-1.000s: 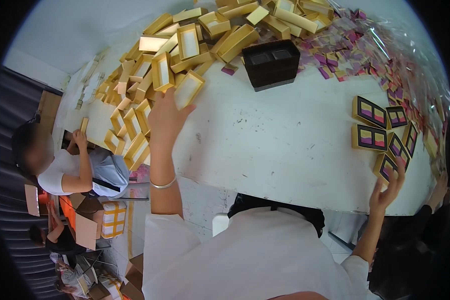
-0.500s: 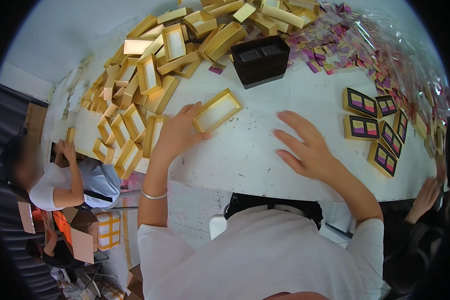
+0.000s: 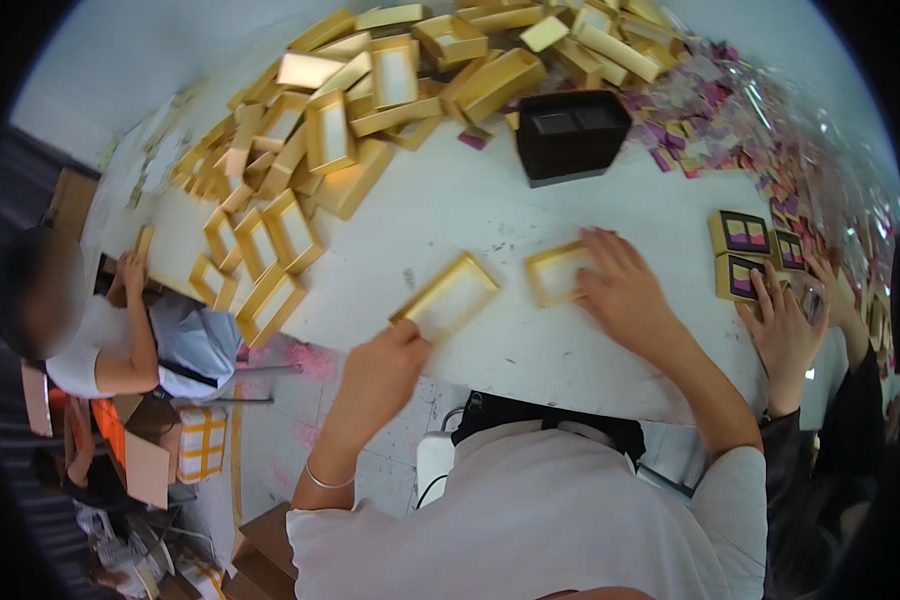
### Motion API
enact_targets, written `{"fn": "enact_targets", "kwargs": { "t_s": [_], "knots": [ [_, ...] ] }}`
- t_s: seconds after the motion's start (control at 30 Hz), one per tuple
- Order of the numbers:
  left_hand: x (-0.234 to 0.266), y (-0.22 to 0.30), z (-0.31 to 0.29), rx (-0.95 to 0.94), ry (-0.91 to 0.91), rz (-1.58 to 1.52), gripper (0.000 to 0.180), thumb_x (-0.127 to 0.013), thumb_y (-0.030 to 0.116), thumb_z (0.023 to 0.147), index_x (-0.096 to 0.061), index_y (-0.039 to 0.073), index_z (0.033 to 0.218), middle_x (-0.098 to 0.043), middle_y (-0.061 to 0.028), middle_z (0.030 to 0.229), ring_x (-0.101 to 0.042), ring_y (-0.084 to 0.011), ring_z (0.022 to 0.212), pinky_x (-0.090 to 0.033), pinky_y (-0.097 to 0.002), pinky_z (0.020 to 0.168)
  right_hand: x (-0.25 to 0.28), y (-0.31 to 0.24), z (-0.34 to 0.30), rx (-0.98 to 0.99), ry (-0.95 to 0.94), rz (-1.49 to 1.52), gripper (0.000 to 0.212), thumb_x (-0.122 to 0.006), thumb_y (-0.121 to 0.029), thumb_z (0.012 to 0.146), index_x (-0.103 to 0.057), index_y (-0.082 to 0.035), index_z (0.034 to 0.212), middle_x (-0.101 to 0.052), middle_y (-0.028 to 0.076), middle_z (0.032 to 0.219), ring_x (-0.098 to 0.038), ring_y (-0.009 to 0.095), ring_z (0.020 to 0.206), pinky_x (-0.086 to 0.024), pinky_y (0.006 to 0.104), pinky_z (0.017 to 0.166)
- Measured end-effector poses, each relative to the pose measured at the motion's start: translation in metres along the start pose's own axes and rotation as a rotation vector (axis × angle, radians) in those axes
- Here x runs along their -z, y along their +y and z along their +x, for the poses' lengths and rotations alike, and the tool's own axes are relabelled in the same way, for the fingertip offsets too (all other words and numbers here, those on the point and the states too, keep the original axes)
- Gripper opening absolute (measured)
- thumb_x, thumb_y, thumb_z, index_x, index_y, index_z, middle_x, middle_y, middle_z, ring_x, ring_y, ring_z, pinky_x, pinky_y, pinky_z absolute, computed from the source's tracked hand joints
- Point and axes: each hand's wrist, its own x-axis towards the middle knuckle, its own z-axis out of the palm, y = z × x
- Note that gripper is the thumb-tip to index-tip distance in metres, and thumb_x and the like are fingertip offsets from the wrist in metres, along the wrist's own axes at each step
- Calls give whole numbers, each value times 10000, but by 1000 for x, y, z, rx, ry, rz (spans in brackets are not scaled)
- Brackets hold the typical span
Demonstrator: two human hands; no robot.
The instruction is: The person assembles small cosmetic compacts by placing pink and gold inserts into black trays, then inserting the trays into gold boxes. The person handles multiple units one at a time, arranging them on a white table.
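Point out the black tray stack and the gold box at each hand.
Black tray stack (image 3: 571,153): head view, front side.
Left gold box (image 3: 451,299), at the left hand (image 3: 384,370): head view, pale inside floor.
Right gold box (image 3: 557,276), at the right hand (image 3: 625,302): head view, pale inside floor.

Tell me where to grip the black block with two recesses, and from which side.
Likely by both short ends of the black block, coming from the near side: its long face fronts the white tabletop, while gold boxes lie behind it and small packets spread to its right.
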Motion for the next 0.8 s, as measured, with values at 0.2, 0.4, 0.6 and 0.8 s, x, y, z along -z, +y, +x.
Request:
{"fn": "enact_targets", "kwargs": {
  "t_s": [0.2,0.4,0.6,0.8],
  "knots": [
    [-16,47,60,-489,-94,-5,141,-614,41,734,-625,83,869,-572,-42,977,-592,-196,812,-498,-311,599,36,27,-73,-371,-60,-43,237,-693,-70,702,-590,-26,912,-415,185,1352,-383,370,1256,-343,433,1025],
    [-23,69,100,-621,62,-157,173,-671,118,748,-637,82,914,-578,-57,1109,-596,-191,739,-499,-288,597,66,28,-81,-398,21,91,332,-679,-81,756,-575,-38,1068,-440,187,1319,-393,359,1239,-351,409,1014],
    [-9,7,115,-176,274,-526,187,-717,155,738,-648,66,888,-619,-55,983,-573,-200,671,-488,-290,608,81,45,-32,-360,237,268,332,-631,-46,806,-553,-48,1128,-456,143,1315,-437,332,1216,-369,377,998],
    [-33,-31,146,-188,444,-157,184,-705,166,756,-634,77,901,-602,-63,982,-563,-234,887,-464,-343,769,73,82,121,-28,289,286,195,-579,-70,849,-588,-49,1042,-567,104,1141,-555,291,1040,-446,347,875]
  ]
}}
